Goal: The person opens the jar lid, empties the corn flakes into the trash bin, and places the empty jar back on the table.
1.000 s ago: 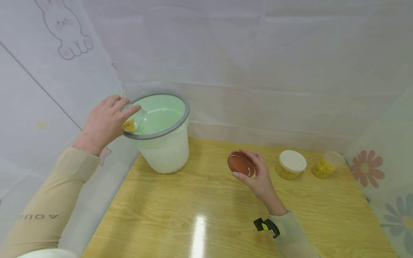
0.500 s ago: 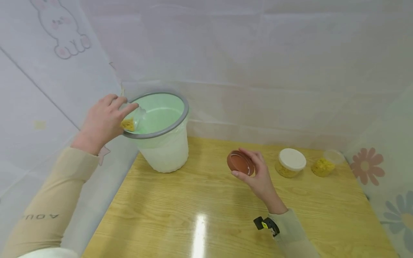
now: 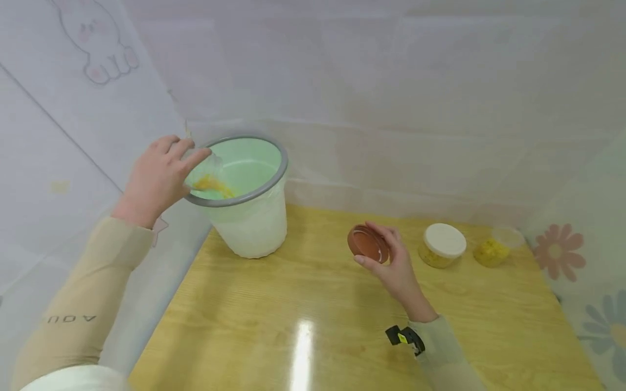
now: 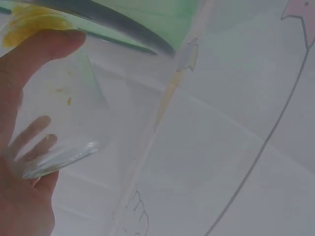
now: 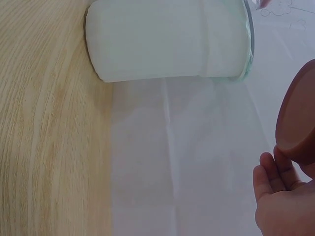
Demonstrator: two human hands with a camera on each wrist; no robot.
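My left hand [image 3: 158,176] grips a clear plastic jar [image 4: 74,113], tipped over the near left rim of a white trash bin [image 3: 251,231] with a grey rim and green inside. Yellow bits [image 3: 212,185] slide out of the jar's mouth into the bin; in the left wrist view a few specks cling to the jar wall. Above the table, my right hand [image 3: 398,269] pinches a round reddish-brown lid [image 3: 368,244] between thumb and fingers, its hollow side towards the head camera. The right wrist view shows the lid's flat outer face [image 5: 298,110].
On the wooden table [image 3: 274,309], a white-lidded tub [image 3: 444,241] of yellow bits stands right of my right hand. Beside it a clear container [image 3: 491,252] with yellow bits lies tilted. Sheeted walls [image 3: 367,98] close off the back and both sides.
The jar in my left hand has tipped further, and the yellow bits that lay inside it now spill into the bin. My right hand keeps holding the lid in nearly the same place.
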